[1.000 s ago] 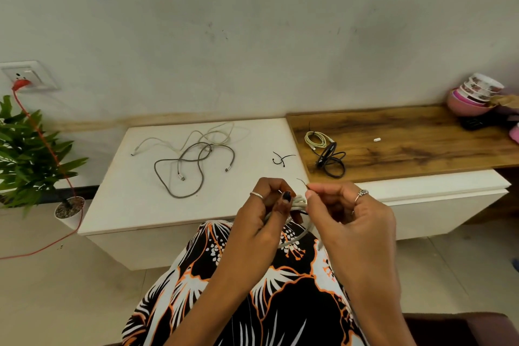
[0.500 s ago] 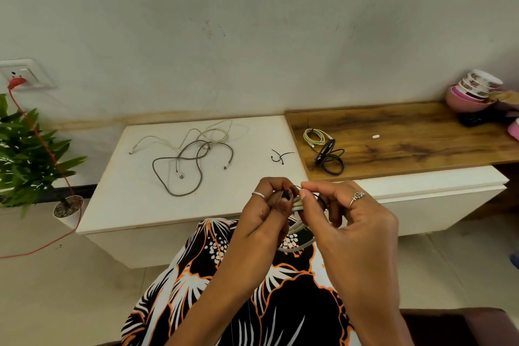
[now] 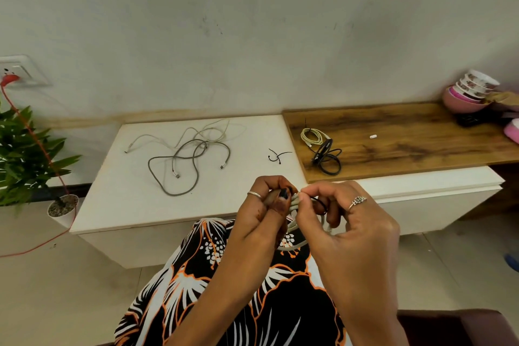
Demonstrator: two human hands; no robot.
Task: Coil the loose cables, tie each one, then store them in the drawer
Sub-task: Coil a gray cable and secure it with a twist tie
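The left hand point(image 3: 265, 205) is raised over the lap with its fingers curled in, gripping a bundled white cable point(image 3: 293, 202) between thumb and fingers; a ring sits on one finger. The right hand point(image 3: 337, 213) meets it from the other side, forearm angling up from the lower right, thumb and forefinger pinched on a thin black tie point(image 3: 320, 202) that loops round the bundle. The remaining fingers of that hand are curled loosely below, and one wears a ring. The lower loops of the white cable hang down between the two wrists, over the patterned dress point(image 3: 224, 289).

Beyond the hands stands a low white cabinet point(image 3: 118, 199). On its top lie a loose grey cable point(image 3: 179, 166) and a loose pale cable point(image 3: 196, 132), tangled across each other. A few spare black ties point(image 3: 276, 155) lie near the right end of the white top, apart from the cables. Just beside them begins a wooden top point(image 3: 421, 143), where a coiled cream cable point(image 3: 311, 135) and a coiled black cable point(image 3: 327, 157) rest touching each other, with a small white piece point(image 3: 373, 136) farther right. Stacked bowls point(image 3: 469, 90) stand at the far right end. At the left, a potted plant point(image 3: 25, 154) sits on the floor, and a red cord point(image 3: 33, 137) runs from a wall socket point(image 3: 19, 71) down past it.
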